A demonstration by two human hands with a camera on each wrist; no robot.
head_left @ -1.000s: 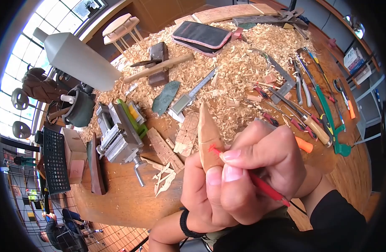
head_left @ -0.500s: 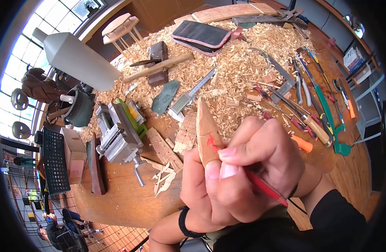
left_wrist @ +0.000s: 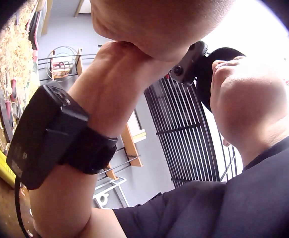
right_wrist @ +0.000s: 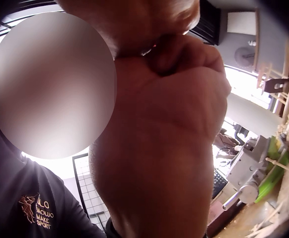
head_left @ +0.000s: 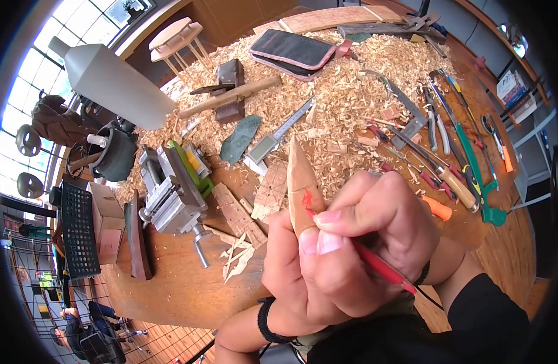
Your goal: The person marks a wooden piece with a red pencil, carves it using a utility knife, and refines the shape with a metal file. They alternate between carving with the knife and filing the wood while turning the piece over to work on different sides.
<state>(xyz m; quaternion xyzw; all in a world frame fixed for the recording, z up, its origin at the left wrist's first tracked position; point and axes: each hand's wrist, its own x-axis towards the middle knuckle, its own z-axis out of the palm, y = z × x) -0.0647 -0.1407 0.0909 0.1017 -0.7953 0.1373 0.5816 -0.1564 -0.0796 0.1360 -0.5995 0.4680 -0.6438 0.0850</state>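
Note:
A carved, pointed piece of light wood (head_left: 302,176) stands upright in front of me in the head view, with its tip up. My left hand (head_left: 288,273) grips its lower end, the thumb lying on the near face. Between thumb and fingers my right hand (head_left: 394,236) pinches a red pencil (head_left: 382,270), its point at the wood just below a scribbled red mark (head_left: 307,199). Both hands are pressed close together, and the wood's bottom is hidden behind them. Each wrist view shows mostly hand and forearm, with the wood out of sight.
Wood shavings (head_left: 345,79) cover much of the table (head_left: 182,291). On the left stand a metal vise (head_left: 175,200) and a perforated black basket (head_left: 80,230). A hammer (head_left: 230,97), a caliper (head_left: 279,139) and a black case (head_left: 291,51) lie farther back. Several tools, including pliers (head_left: 436,124), lie right.
The red mark on the wood has gained more strokes, and the pencil point has shifted slightly below it. Wood and hands have moved up a little together; both grips stay the same.

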